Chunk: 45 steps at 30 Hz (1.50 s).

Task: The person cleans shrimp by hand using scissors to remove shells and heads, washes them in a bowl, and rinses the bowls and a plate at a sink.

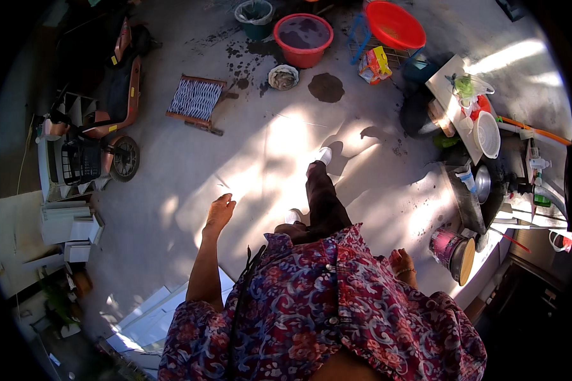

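Observation:
My left hand (220, 212) hangs out over the concrete floor (248, 157), away from my body, with nothing seen in it. Its fingers are loosely bent, thumb apart. Close to my side, partly behind my patterned shirt (362, 285), is my right hand (402, 264), a bracelet at its wrist; nothing shows in its visible fingers. One leg is stretched forward with a white shoe (324, 155) on the floor. Ahead stand a red tub (303, 56) of murky liquid and a small bowl-like container (283, 77). Left of them is a low stool with a woven seat (195, 99).
An electric scooter (132, 90) stands at the left, above stacked white panels (66, 224). A dark green bucket (254, 32) and a red basin (395, 24) on a blue rack are ahead. At right are a board (438, 90) with a white colander (486, 135) and a round container (450, 252).

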Each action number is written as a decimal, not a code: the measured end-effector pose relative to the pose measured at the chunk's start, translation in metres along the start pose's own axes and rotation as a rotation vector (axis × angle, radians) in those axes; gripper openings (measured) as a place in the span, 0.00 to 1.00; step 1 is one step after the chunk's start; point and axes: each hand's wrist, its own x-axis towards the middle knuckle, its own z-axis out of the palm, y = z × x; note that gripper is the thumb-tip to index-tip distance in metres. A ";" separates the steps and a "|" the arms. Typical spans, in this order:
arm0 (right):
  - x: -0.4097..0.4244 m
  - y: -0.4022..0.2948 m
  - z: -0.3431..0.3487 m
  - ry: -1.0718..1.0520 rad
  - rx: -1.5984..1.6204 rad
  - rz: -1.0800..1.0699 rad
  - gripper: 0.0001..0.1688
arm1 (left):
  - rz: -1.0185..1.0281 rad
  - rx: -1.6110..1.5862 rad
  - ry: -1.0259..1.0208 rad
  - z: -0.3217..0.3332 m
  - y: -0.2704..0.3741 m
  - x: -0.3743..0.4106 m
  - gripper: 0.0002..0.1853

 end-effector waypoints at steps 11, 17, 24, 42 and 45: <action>0.067 -0.123 0.305 -0.385 -0.137 -0.008 0.06 | -0.078 -0.147 -0.190 0.002 0.091 0.150 0.18; 0.027 -0.146 0.525 -0.569 -0.461 -0.226 0.13 | -0.044 -0.225 -0.096 0.016 0.117 0.205 0.16; 0.101 -0.080 0.662 -0.595 -0.673 -0.215 0.10 | 0.094 -0.412 -0.167 0.115 0.121 0.267 0.15; 0.351 0.192 0.834 -0.438 -0.578 0.011 0.15 | -0.197 -0.803 -0.449 0.104 0.140 0.368 0.24; 0.454 0.199 0.820 -0.741 -0.954 -0.556 0.13 | -0.228 -0.765 -0.519 0.099 0.138 0.374 0.24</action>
